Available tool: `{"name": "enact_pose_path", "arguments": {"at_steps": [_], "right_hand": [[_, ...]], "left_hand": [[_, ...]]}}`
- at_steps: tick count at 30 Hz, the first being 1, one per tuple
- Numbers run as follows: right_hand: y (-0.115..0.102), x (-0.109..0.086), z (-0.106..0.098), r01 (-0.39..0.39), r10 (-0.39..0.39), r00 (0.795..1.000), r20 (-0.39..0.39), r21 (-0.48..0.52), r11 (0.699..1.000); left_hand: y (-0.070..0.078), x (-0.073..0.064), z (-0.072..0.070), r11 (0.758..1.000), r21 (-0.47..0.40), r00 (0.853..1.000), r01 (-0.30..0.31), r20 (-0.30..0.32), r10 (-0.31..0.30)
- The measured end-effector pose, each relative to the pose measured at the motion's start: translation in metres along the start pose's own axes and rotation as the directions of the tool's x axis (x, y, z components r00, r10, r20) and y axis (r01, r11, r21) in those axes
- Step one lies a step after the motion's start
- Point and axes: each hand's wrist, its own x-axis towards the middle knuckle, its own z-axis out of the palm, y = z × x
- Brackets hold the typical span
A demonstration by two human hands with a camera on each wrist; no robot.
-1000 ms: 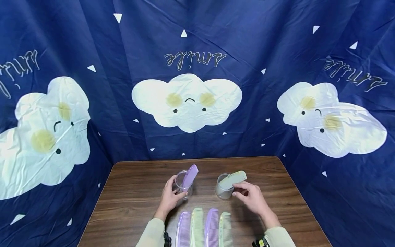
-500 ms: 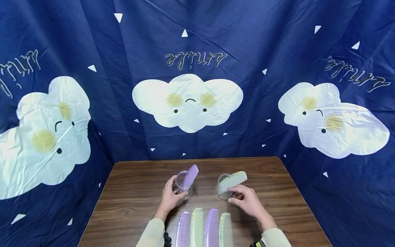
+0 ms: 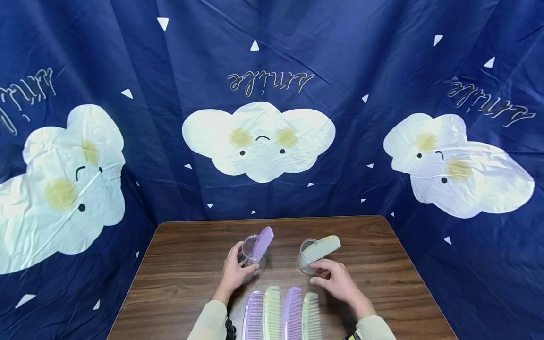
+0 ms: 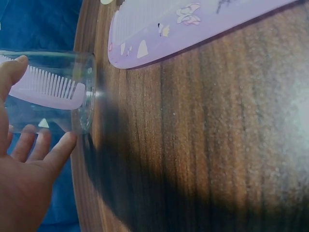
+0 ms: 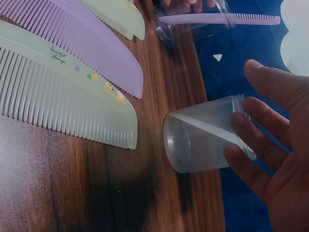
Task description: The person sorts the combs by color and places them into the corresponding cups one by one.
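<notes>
In the head view my left hand [image 3: 233,273] holds a clear cup [image 3: 260,267], thumb on one side and fingers on the other. A purple comb [image 3: 263,242] leans inside that cup, its upper end sticking out to the right. To the right stands a second clear cup [image 3: 304,265], with a pale green comb [image 3: 324,247] slanting out over its rim. My right hand [image 3: 341,281] is beside this cup, fingers loosely bent and holding nothing. The right wrist view shows its fingertips by the cup's rim; whether they touch it I cannot tell.
Nearer to me, a row of larger combs lies on the wooden table [image 3: 182,278], purple [image 3: 253,314] and green [image 3: 272,311] by turns. Behind and at both sides hangs a dark blue curtain [image 3: 352,56] with printed clouds.
My right hand has moved off the green comb, shifting left and down toward me beside the right cup. The left hand and both cups stay where they were.
</notes>
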Motion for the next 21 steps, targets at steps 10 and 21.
{"name": "enact_pose_path", "arguments": {"at_steps": [10, 21], "right_hand": [[0.003, 0.001, 0.010, 0.019, -0.019, 0.999, 0.028, -0.010, 1.000], [0.007, -0.003, 0.025, 0.088, -0.087, 0.996, 0.021, -0.039, 0.995]], "left_hand": [[0.000, 0.001, 0.001, 1.000, 0.004, 1.000, 0.002, -0.013, -0.002], [-0.003, -0.001, 0.002, 0.999, -0.016, 0.999, -0.027, -0.018, 0.027]]}}
